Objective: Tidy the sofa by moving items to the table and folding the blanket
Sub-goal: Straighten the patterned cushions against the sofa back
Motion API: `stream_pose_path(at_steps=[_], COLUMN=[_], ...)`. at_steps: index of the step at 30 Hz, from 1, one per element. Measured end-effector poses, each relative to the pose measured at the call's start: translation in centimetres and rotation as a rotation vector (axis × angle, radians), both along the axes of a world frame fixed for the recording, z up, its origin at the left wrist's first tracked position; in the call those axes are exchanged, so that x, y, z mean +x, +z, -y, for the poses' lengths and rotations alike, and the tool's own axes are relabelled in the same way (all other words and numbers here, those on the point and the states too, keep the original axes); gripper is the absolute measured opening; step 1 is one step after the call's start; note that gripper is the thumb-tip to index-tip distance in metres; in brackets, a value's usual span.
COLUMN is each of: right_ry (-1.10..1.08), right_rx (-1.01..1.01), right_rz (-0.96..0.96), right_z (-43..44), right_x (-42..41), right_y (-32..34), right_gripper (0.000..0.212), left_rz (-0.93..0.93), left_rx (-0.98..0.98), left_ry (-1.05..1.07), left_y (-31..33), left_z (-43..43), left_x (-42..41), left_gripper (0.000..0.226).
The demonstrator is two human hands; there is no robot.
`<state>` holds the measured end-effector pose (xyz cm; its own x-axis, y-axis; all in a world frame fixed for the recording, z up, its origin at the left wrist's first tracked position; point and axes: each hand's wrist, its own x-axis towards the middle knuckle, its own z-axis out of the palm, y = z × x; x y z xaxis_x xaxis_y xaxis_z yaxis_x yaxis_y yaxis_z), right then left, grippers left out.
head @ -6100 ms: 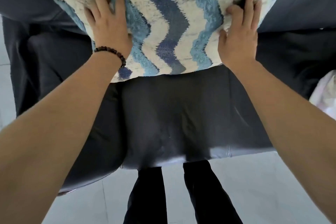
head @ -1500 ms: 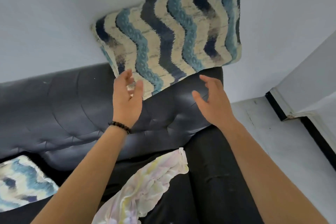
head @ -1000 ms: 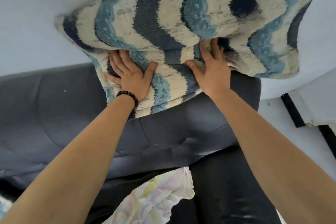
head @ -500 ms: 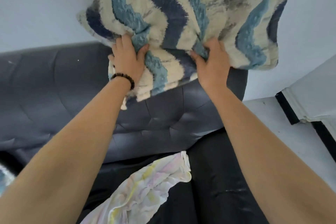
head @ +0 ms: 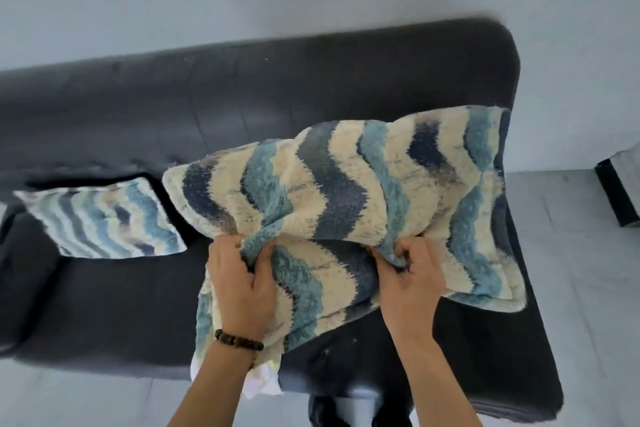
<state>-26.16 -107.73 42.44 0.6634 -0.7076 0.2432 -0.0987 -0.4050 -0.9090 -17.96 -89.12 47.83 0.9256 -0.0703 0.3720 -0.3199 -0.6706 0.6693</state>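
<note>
Now lowered: the striped cushion [head: 363, 191], which half a second ago was up against the wall above the backrest, sits in front of the backrest at the right end of the sofa [head: 242, 97], filling the frame from centre out toward 3 o'clock. Its far edge leans toward the backrest; whether its lower edge touches the seat cannot be told, since the hands and the fabric hide it. The left hand [head: 242, 281], beaded bracelet [head: 239, 343] on its wrist, has its fingers curled into a bunched fold of the plush cover near the cushion's 7 o'clock corner. The right hand [head: 408, 281] does the same at about 5 o'clock, fingers tucked under a ridge of cloth, knuckles up. Both grips are tighter and deeper than a second ago, when the palms lay flatter on the fabric. The view has dropped as well, so a second cushion [head: 104, 218] of the same pattern shows at 9 o'clock, lying flat on the seat, well apart from the held one. The pale blanket [head: 263, 381], plainly visible on the seat a moment ago, is nearly covered: only a crumpled bit shows at 6 o'clock, just below the left wrist, at the seat's front edge. Judgement: the cushion is being set in place on the sofa, and it may come down on the blanket, which is not yet folded. No table is in view.
</note>
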Motion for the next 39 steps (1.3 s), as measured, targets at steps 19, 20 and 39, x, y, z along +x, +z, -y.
stream_pose_path(at_steps=[19,20,39], right_ry=[0.229,0.237,0.376], right_rx=[-0.104,-0.094,-0.031], right_rz=[-0.21,-0.226,-0.527], right_z=[-33.6,-35.0,-34.8], right_x=[-0.9,-0.7,16.1], right_y=[3.5,3.3,-25.4], right_gripper=[0.049,0.048,0.012], left_rz=[-0.151,-0.151,-0.675], left_rx=[-0.104,-0.105,0.133], left_ry=[0.042,0.043,0.022], left_y=[0.2,0.1,-26.3], left_z=[-36.4,-37.8,-38.7], left_x=[-1.1,-0.8,19.9], left_gripper=[0.014,0.015,0.035])
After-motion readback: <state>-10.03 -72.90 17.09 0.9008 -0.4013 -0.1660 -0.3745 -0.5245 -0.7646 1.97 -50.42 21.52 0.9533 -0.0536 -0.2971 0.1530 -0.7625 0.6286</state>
